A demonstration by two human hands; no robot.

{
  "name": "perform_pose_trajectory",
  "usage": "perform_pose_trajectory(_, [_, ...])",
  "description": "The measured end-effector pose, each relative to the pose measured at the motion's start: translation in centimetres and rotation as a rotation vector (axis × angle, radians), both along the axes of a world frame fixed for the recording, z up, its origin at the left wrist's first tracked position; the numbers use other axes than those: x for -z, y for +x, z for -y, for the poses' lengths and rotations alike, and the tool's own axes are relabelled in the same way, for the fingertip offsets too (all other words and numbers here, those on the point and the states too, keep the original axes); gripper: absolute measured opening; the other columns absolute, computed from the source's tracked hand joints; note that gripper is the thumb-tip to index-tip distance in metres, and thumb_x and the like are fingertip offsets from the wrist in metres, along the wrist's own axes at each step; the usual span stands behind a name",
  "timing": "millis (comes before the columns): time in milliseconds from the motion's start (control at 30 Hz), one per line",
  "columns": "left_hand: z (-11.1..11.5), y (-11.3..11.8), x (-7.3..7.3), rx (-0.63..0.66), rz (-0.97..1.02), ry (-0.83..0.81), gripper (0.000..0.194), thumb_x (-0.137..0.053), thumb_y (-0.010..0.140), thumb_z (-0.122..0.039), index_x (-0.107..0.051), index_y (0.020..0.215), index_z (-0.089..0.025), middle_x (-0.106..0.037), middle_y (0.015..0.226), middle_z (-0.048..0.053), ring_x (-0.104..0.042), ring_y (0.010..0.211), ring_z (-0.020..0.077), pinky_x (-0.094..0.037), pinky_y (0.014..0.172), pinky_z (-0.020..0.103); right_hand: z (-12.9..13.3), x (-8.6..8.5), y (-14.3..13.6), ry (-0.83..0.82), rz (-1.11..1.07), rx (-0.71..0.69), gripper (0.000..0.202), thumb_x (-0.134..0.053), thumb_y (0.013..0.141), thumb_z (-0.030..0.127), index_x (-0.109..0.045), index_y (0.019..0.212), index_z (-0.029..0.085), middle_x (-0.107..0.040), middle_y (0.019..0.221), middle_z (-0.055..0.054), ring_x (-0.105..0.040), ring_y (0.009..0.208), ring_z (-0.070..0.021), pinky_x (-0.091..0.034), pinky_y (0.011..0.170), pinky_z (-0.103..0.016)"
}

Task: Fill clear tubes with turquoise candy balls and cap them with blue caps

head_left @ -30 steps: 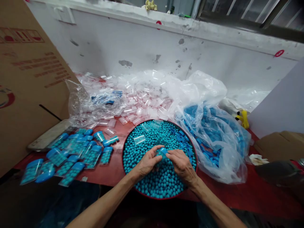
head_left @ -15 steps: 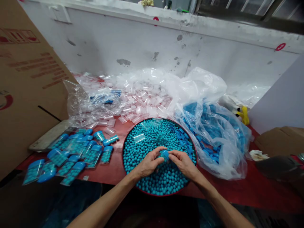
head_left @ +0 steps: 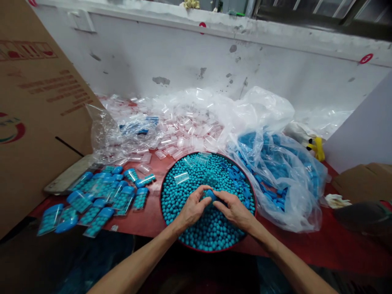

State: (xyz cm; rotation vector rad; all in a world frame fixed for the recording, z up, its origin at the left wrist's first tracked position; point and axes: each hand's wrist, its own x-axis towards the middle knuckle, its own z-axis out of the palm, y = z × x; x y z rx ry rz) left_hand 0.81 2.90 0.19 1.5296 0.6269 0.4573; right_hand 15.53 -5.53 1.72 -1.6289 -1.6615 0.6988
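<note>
Over a round tray [head_left: 212, 250] full of turquoise balls [head_left: 176, 202], my left hand [head_left: 192, 208] and my right hand [head_left: 235, 209] meet at a small blue-capped container [head_left: 210, 194]. Fingers of both hands are closed around it from either side, and much of its body is hidden. A loose clear plastic sleeve [head_left: 181, 178] lies on the balls left of centre. Several blue caps [head_left: 235, 173] rest at the tray's right side.
Filled containers [head_left: 101, 220] with blue caps lie left of the tray on the red table [head_left: 153, 223]. Clear sleeves [head_left: 190, 130] are heaped behind. A plastic bag [head_left: 294, 196] of blue caps is at right; a cardboard box [head_left: 39, 134] stands far left.
The container has turned between my fingers: its blue cap now faces me more, and the balls inside show less. Both hands stay over the tray; the view has shifted slightly.
</note>
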Motion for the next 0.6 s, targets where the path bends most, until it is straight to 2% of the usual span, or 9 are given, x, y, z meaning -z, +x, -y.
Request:
perform_pose_trajectory(133, [-0.4, -0.2, 0.1, 0.085, 0.017, -0.157, 0.033, -0.046, 0.077, -0.034, -0.037, 0.105, -0.02, -0.044, 0.064, -0.006, -0.041, 0.038, 0.0039, -0.033, 0.035, 0.015, 0.0, -0.1, 1.0, -0.143, -0.506, 0.068, 0.029, -0.054, 0.074, 0.027, -0.057, 0.101, 0.018, -0.059, 0.087, -0.003, -0.054, 0.074, -0.0129, -0.046, 0.064, -0.026])
perform_pose_trajectory(200, [-0.3, -0.2, 0.0, 0.118, 0.041, -0.194, 0.033, -0.046, 0.076, -0.034, -0.035, 0.104, -0.02, -0.044, 0.062, -0.006, -0.043, 0.038, 0.0045, -0.033, 0.035, 0.015, 0.0, 0.3, 1.1, -0.125, -0.692, 0.198, 0.031, -0.059, 0.07, 0.029, -0.056, 0.098, 0.016, -0.057, 0.081, -0.001, -0.054, 0.069, -0.0125, -0.047, 0.057, -0.025])
perform_pose_trajectory(267, [-0.1, -0.1, -0.1, 0.137, 0.05, -0.201, 0.032, -0.046, 0.077, -0.034, -0.035, 0.104, -0.02, -0.043, 0.063, -0.007, -0.041, 0.038, 0.0039, -0.034, 0.036, 0.015, -0.2, 0.8, 0.7, -0.06, -0.76, 0.363, 0.034, -0.062, 0.066, 0.032, -0.055, 0.095, 0.015, -0.055, 0.072, 0.001, -0.054, 0.061, -0.0116, -0.047, 0.051, -0.024])
perform_pose_trajectory(333, [0.2, -0.1, -0.2, 0.151, 0.039, -0.179, 0.035, -0.046, 0.077, -0.032, -0.035, 0.108, -0.022, -0.044, 0.066, -0.006, -0.038, 0.041, 0.0033, -0.035, 0.038, 0.016, -0.5, 1.1, -0.1, 0.005, -0.672, 0.481, 0.032, -0.062, 0.067, 0.035, -0.056, 0.091, 0.015, -0.055, 0.066, 0.002, -0.053, 0.055, -0.0115, -0.047, 0.05, -0.025])
perform_pose_trajectory(400, [0.5, -0.1, -0.3, 0.127, 0.035, -0.117, 0.041, -0.047, 0.076, -0.03, -0.035, 0.115, -0.022, -0.048, 0.073, -0.004, -0.039, 0.047, 0.0046, -0.038, 0.044, 0.017, -0.5, 1.2, -0.9, 0.09, -0.454, 0.478, 0.025, -0.059, 0.07, 0.034, -0.059, 0.088, 0.016, -0.06, 0.07, -0.001, -0.057, 0.062, -0.0142, -0.048, 0.06, -0.029])
perform_pose_trajectory(500, [0.7, 0.0, -0.3, 0.048, 0.07, -0.014, 0.045, -0.049, 0.075, -0.026, -0.038, 0.118, -0.02, -0.051, 0.078, -0.001, -0.044, 0.061, 0.0083, -0.039, 0.057, 0.019, -0.1, 1.1, -1.9, 0.199, -0.104, 0.279, 0.024, -0.05, 0.078, 0.032, -0.059, 0.095, 0.017, -0.062, 0.091, -0.006, -0.057, 0.086, -0.0184, -0.045, 0.08, -0.033])
perform_pose_trajectory(533, [0.7, 0.0, -0.3, 0.031, 0.082, -0.012, 0.044, -0.049, 0.075, -0.026, -0.04, 0.118, -0.019, -0.051, 0.077, -0.001, -0.044, 0.063, 0.0088, -0.038, 0.059, 0.02, 0.2, 1.2, -2.1, 0.207, -0.014, 0.211, 0.031, -0.051, 0.077, 0.034, -0.055, 0.104, 0.017, -0.06, 0.099, -0.008, -0.055, 0.093, -0.02, -0.043, 0.083, -0.035])
perform_pose_trajectory(600, [0.7, 0.2, -0.2, 0.018, 0.093, -0.062, 0.042, -0.049, 0.075, -0.026, -0.041, 0.115, -0.018, -0.05, 0.073, -0.002, -0.041, 0.059, 0.0081, -0.036, 0.057, 0.019, 0.7, 1.3, -2.6, 0.182, 0.131, 0.115, 0.06, -0.06, 0.07, 0.039, -0.04, 0.121, 0.015, -0.051, 0.113, -0.013, -0.048, 0.104, -0.0245, -0.042, 0.086, -0.039])
